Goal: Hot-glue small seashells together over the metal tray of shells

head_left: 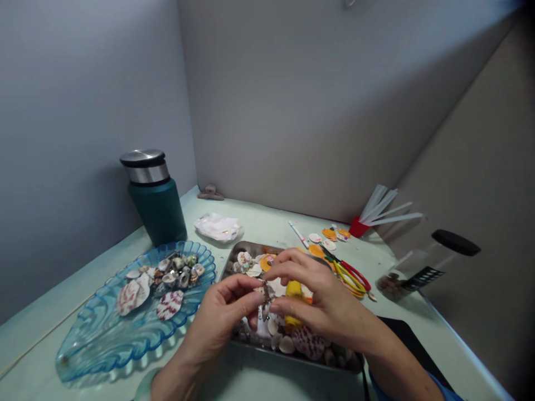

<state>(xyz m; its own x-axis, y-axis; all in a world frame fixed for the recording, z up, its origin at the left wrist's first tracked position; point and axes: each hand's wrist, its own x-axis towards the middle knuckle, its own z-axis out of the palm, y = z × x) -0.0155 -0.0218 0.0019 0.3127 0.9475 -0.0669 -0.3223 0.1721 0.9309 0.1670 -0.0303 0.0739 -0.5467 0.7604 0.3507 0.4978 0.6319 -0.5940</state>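
Observation:
My left hand point(223, 317) and my right hand point(311, 295) meet over a metal tray point(234, 259) filled with seashells. Together their fingertips pinch a small dark spiral shell point(267, 292). A yellow object point(293, 289) is tucked under my right hand's fingers; what it is I cannot make out. To the left lies a blue glass shell-shaped dish point(104, 340) with several shells, among them two large pink-striped scallops point(169, 304).
A teal flask point(155, 197) with a steel lid stands in the back left corner. Behind the tray lie a crumpled white wrapper point(218, 226), a pen point(298, 234) and orange cutouts. Red and yellow scissors point(351, 274), a red cup of white sticks point(359, 226) and a tipped jar point(422, 267) are at the right.

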